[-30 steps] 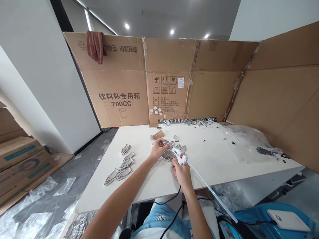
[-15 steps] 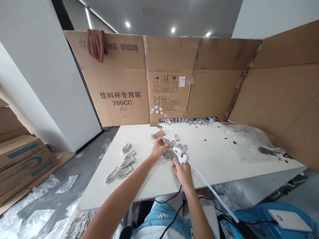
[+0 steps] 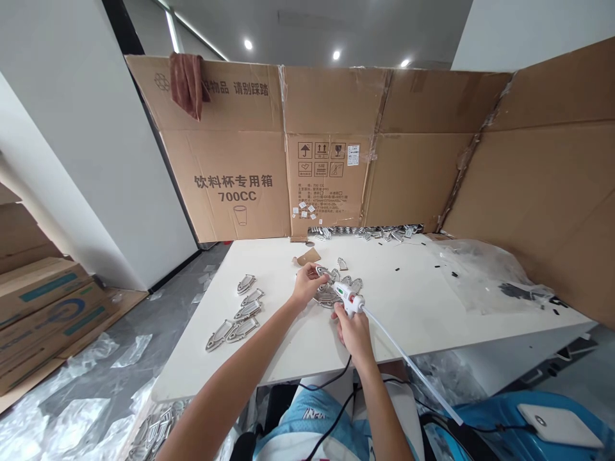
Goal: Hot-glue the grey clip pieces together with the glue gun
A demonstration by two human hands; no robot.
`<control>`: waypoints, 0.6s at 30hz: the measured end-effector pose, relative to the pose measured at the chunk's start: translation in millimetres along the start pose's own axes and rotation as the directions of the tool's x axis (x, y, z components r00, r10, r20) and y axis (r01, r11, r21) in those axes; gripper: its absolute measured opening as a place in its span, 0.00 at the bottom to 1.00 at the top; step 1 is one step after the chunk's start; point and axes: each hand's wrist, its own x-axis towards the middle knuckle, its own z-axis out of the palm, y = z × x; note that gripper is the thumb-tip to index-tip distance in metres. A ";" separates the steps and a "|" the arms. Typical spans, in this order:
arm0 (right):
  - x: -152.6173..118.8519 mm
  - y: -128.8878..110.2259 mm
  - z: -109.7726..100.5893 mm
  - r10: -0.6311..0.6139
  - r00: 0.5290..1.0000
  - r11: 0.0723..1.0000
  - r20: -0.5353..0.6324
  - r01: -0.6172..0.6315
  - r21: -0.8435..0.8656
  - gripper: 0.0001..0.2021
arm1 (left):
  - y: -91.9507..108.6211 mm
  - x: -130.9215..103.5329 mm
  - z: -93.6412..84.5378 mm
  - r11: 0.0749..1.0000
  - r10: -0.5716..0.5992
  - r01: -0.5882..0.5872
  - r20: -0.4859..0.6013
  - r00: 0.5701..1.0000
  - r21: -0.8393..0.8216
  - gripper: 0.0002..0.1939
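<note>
My right hand point(image 3: 353, 331) is wrapped round the handle of a white hot glue gun point(image 3: 348, 297), a long white glue stick point(image 3: 410, 365) trailing from its back toward the lower right. In my left hand point(image 3: 309, 285), pinched between the fingers, is a small silver metal frame piece point(image 3: 322, 271). The gun's nozzle points at that piece; whether they touch I cannot tell. Beneath and beside both hands lies a pile of similar metal pieces point(image 3: 327, 296). One more metal piece point(image 3: 342, 264) lies just behind the pile.
Several metal frames point(image 3: 241, 328) lie at the left of the white table point(image 3: 408, 307). A torn cardboard scrap point(image 3: 308, 257) is behind my left hand. Clear plastic point(image 3: 485, 275) and black bits are at the right. Cardboard walls point(image 3: 230, 153) stand behind; a black cable point(image 3: 336, 419) hangs near my lap.
Both hands keep nearly the same position, with the glue gun held at the metal piece. The whole view has shifted very slightly.
</note>
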 end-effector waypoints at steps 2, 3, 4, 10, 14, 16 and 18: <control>0.6 0.2 -0.5 0.005 1.000 1.000 0.028 -0.005 0.012 0.18 | 0.3 -0.3 -0.1 1.000 0.000 0.000 -0.002 1.000 0.003 0.22; 1.1 0.6 -0.8 0.009 0.999 1.000 0.040 -0.009 0.017 0.18 | 0.5 -0.4 -0.1 1.000 0.003 -0.003 -0.003 1.000 0.002 0.22; 1.7 1.1 -1.1 0.006 0.999 1.000 0.040 -0.007 0.017 0.18 | 0.8 -0.6 -0.1 1.000 0.008 -0.008 -0.003 1.000 0.001 0.22; 5.3 5.3 -2.1 -0.035 0.999 0.999 0.015 0.035 -0.023 0.17 | 1.5 -1.1 0.1 0.999 0.031 -0.031 -0.005 1.000 0.022 0.23; 6.2 6.8 -2.2 -0.058 0.998 0.998 0.016 0.058 -0.028 0.16 | 0.0 -0.7 -1.0 0.998 0.031 -0.030 -0.004 1.000 0.046 0.22; 6.4 7.0 -2.2 -0.067 0.998 0.997 0.019 0.067 -0.030 0.16 | -1.1 0.0 -1.7 0.999 0.031 -0.031 -0.004 1.000 0.043 0.22; 6.5 7.1 -2.3 -0.071 0.997 0.997 0.020 0.072 -0.038 0.16 | -2.1 0.8 -2.2 0.999 0.034 -0.033 -0.006 0.999 0.031 0.23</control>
